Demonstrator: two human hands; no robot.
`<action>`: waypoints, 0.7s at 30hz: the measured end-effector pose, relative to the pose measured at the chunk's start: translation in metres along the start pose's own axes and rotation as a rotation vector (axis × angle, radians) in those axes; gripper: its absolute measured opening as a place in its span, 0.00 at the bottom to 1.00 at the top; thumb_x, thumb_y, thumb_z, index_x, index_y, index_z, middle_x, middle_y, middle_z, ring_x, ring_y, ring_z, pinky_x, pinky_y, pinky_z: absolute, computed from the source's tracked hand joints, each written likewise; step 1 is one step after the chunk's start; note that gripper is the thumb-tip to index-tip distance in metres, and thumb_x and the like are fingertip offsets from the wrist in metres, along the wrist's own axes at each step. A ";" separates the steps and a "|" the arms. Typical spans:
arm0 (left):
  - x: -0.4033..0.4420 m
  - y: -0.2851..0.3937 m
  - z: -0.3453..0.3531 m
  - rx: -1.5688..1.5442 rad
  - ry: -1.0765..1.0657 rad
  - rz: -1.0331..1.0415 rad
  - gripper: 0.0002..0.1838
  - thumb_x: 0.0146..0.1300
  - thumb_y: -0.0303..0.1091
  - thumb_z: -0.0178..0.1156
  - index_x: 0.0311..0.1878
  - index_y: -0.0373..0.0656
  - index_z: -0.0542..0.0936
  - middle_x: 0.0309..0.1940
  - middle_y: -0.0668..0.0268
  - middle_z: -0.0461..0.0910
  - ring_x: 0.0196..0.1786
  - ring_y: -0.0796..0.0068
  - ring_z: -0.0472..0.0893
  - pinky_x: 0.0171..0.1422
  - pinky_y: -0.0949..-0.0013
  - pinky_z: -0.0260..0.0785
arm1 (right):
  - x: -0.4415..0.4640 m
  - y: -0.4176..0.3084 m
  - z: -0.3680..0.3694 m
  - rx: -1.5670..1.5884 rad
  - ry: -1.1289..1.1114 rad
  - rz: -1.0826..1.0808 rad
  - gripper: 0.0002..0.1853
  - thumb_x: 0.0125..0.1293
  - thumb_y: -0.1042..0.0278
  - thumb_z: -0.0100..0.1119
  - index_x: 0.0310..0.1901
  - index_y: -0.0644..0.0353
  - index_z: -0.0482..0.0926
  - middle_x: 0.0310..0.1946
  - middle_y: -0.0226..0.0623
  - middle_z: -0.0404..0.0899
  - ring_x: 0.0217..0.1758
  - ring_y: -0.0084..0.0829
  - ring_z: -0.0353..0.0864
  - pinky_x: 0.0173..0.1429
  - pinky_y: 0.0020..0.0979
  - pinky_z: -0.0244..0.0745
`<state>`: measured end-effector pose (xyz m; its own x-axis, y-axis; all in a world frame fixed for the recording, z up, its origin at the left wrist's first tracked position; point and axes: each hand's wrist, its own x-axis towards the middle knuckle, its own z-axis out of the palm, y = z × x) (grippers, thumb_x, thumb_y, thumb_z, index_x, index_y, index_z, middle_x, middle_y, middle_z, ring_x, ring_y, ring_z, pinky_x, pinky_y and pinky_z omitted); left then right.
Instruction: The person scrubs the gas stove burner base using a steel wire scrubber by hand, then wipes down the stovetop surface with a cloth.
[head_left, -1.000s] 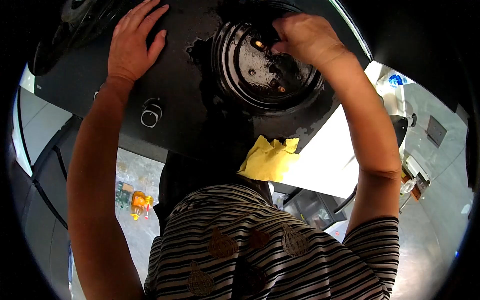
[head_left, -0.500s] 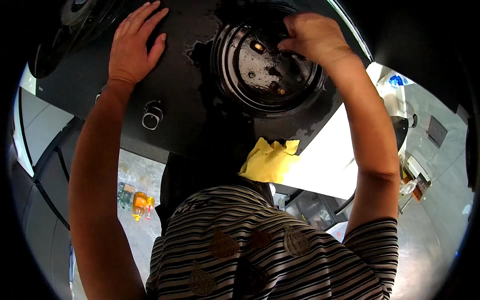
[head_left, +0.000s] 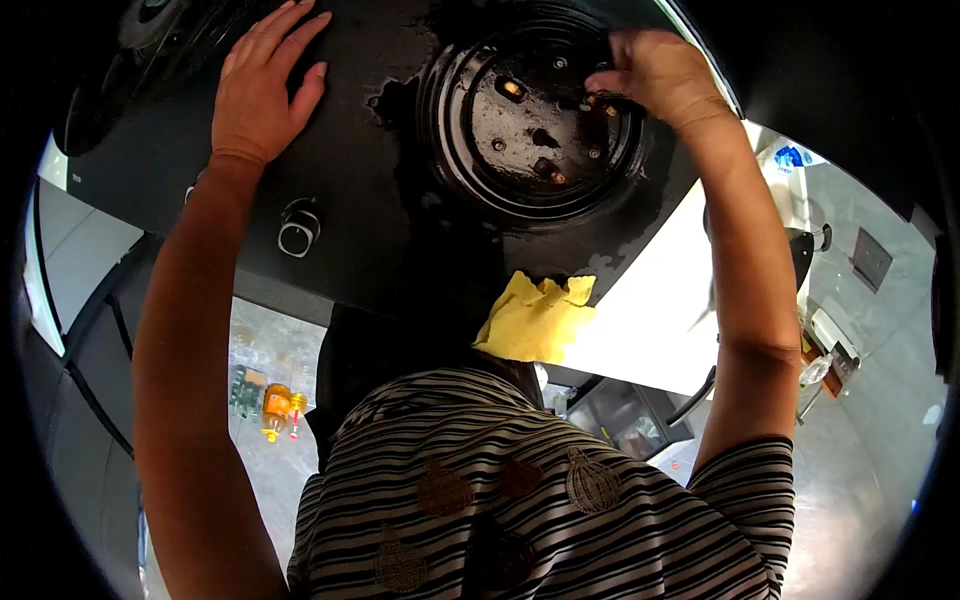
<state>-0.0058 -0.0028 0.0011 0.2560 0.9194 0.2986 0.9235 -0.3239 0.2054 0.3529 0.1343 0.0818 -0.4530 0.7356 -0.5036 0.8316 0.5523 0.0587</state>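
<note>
My left hand (head_left: 262, 95) rests flat on the black stove top (head_left: 350, 160), fingers stretched out and thumb apart. To its right is a round burner base (head_left: 520, 135) with ridged metal rings, wet and shiny, with small brass-coloured fittings in it. My right hand (head_left: 665, 80) is over the right part of the burner base, its fingers curled and pinched downward. Whatever lies between those fingers is too dark to make out. Dark wet patches spread over the stove around the rings.
A control knob (head_left: 298, 235) stands near the front of the stove. Over the front edge lies a yellow cloth (head_left: 538, 318), beside a bright white counter (head_left: 655, 320). Another dark burner (head_left: 150, 45) is at the upper left. On the floor stand bottles (head_left: 277, 408).
My right hand has moved right, from over the burner's upper middle toward its right rim, uncovering more of the centre. My left hand stays flat in nearly the same place.
</note>
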 end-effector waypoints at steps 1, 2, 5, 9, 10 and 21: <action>0.001 0.000 0.000 0.011 -0.002 -0.001 0.25 0.69 0.37 0.57 0.70 0.57 0.72 0.73 0.70 0.66 0.75 0.63 0.64 0.77 0.53 0.56 | -0.003 -0.005 0.006 -0.037 0.099 -0.079 0.22 0.53 0.46 0.74 0.27 0.56 0.77 0.27 0.38 0.80 0.35 0.38 0.82 0.41 0.40 0.76; 0.001 0.001 0.000 0.008 -0.002 0.003 0.25 0.69 0.37 0.57 0.70 0.57 0.72 0.73 0.70 0.66 0.75 0.63 0.64 0.77 0.53 0.56 | -0.006 -0.013 0.014 -0.071 0.197 -0.159 0.22 0.53 0.45 0.73 0.27 0.56 0.77 0.27 0.37 0.80 0.35 0.38 0.83 0.40 0.40 0.75; 0.001 -0.003 0.000 0.009 -0.019 0.002 0.25 0.70 0.37 0.56 0.70 0.57 0.72 0.73 0.71 0.67 0.75 0.63 0.65 0.77 0.53 0.57 | -0.004 -0.037 -0.002 0.054 0.058 -0.103 0.22 0.54 0.44 0.73 0.28 0.55 0.77 0.28 0.37 0.81 0.38 0.40 0.83 0.42 0.40 0.76; 0.000 -0.003 0.001 0.005 -0.003 0.001 0.25 0.70 0.37 0.56 0.70 0.57 0.72 0.73 0.71 0.66 0.75 0.63 0.64 0.77 0.53 0.56 | -0.004 -0.001 0.000 -0.015 0.023 -0.053 0.24 0.53 0.43 0.73 0.27 0.56 0.77 0.28 0.38 0.81 0.37 0.38 0.83 0.41 0.39 0.76; 0.000 -0.002 0.002 -0.001 0.011 0.007 0.25 0.70 0.38 0.56 0.70 0.57 0.72 0.73 0.72 0.66 0.75 0.63 0.64 0.77 0.53 0.56 | -0.003 0.001 0.003 -0.017 0.018 -0.052 0.24 0.53 0.43 0.73 0.27 0.56 0.77 0.28 0.38 0.81 0.37 0.38 0.83 0.41 0.39 0.76; 0.000 -0.003 0.001 -0.002 -0.016 0.005 0.25 0.71 0.39 0.55 0.71 0.57 0.71 0.74 0.70 0.65 0.76 0.63 0.63 0.78 0.52 0.55 | -0.005 0.008 0.001 0.044 0.064 0.059 0.24 0.53 0.42 0.73 0.27 0.57 0.78 0.23 0.37 0.80 0.34 0.38 0.83 0.42 0.39 0.77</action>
<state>-0.0084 -0.0018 -0.0001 0.2654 0.9212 0.2845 0.9217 -0.3290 0.2054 0.3618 0.1347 0.0834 -0.4212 0.7909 -0.4440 0.8702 0.4904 0.0480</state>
